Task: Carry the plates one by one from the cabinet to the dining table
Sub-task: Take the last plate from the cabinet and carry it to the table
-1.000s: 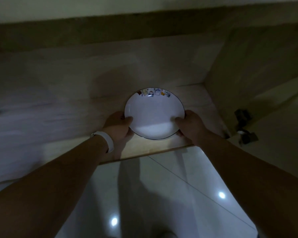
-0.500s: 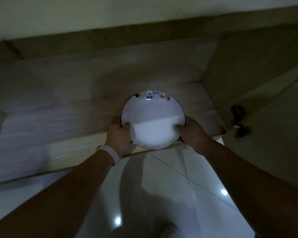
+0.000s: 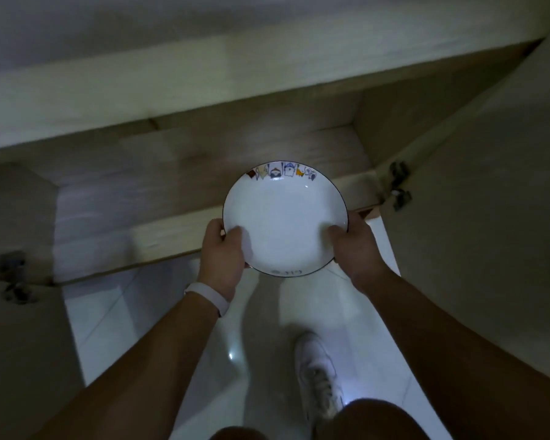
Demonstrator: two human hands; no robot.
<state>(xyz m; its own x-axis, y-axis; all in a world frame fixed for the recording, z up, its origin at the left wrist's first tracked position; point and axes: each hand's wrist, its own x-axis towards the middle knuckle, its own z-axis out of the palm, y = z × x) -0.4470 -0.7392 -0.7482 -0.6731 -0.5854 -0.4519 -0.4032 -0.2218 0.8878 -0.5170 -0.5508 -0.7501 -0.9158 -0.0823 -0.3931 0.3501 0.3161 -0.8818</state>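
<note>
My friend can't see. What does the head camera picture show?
Two bare hands, left hand and right hand, hold a white plate with small cartoon drawings on its far rim, in front of an open wooden cabinet. A white shoe stands on the glossy floor below.

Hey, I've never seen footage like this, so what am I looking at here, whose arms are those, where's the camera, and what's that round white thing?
There is no machine here. A person wears a wide-angle camera on the head, looking forward and down, so the two arms reaching out from the bottom are their own. The left hand, with a pale wristband, and the right hand grip opposite edges of a white plate with small coloured drawings along its far rim. The plate is held over the front edge of a low open cabinet, whose wooden shelf looks bare in the part that shows. Below is a shiny tiled floor and one white shoe. The room is dim.
</note>
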